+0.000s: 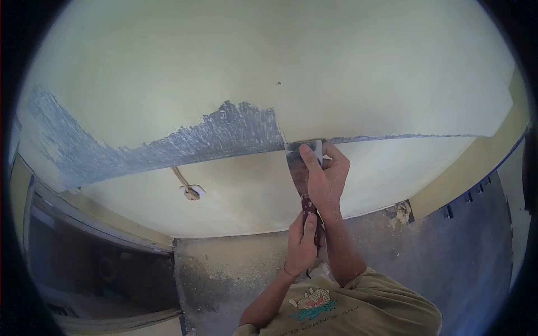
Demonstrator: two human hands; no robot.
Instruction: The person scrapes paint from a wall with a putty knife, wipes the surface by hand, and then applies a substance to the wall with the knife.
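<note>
Wall point(364, 73) under a scraper point(300, 182) near centre

Largest first: that surface, mostly pale from ten o'clock round to two. Below, around six, dusty floor point(213, 297), strewn with pale bits point(232, 266) toward seven. Next, a ragged grey band point(185, 140), broad from nine o'clock to centre, thinning to a sliver toward three.

Step in hand, judging by this: scraping away the pale layer along its lower edge. Next move probably calling for a firm, low-angled push, blade corners kept from digging in.

Right hand point(328, 182), just off centre toward four: clamped on the blade, thumb flat on its face. Left hand point(302, 246), toward five: closed round the handle point(307, 208).

Scraper itself, between centre and five: shiny, smudged metal, tapering to dark red, top edge apparently touching the wall.
</note>
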